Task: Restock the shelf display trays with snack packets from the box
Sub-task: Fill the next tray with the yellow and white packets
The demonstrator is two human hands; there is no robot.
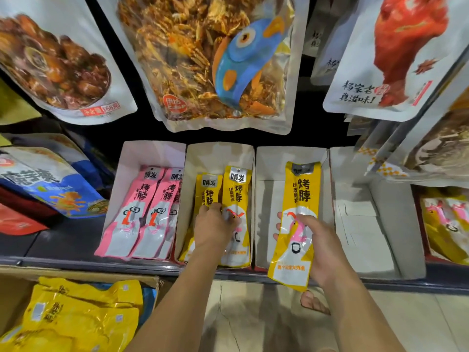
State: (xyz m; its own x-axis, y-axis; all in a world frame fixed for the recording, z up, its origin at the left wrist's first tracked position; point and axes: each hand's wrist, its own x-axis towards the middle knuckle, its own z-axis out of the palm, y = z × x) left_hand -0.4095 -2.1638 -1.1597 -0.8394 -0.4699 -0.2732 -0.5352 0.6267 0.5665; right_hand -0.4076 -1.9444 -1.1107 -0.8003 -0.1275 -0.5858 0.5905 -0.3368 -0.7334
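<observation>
At your lower left, the open brown cardboard box (12, 295) holds a loose heap of crinkled yellow foil packets (76, 316). They lie crossed over one another, so a hasty pull could drag a second one out onto the floor.

On the shelf, the leftmost white cardboard display tray (152, 153) carries long pink snack packets (142, 212) leaning side by side, and nothing touches them.

Next, your left hand (213, 227) sits curled on the two leaning yellow packets (237, 194) in the second white tray (220, 153). Whether it pinches one or merely presses on them cannot be told from this view. Lift it sharply and the slick pair may slump sideways or slide over the low front wall.

Your right hand (322, 245) clasps a long yellow foil snack packet (298, 212) by its lower half, thumb across the face and fingers behind. The packet sits over the third white tray (291, 156), with its bottom edge hanging out past the shelf lip. The grip is low, so the top may flop. If you let go before the bottom clears the front wall, it will likely tip out toward you.

The fourth white tray (355, 224) is untouched.
</observation>
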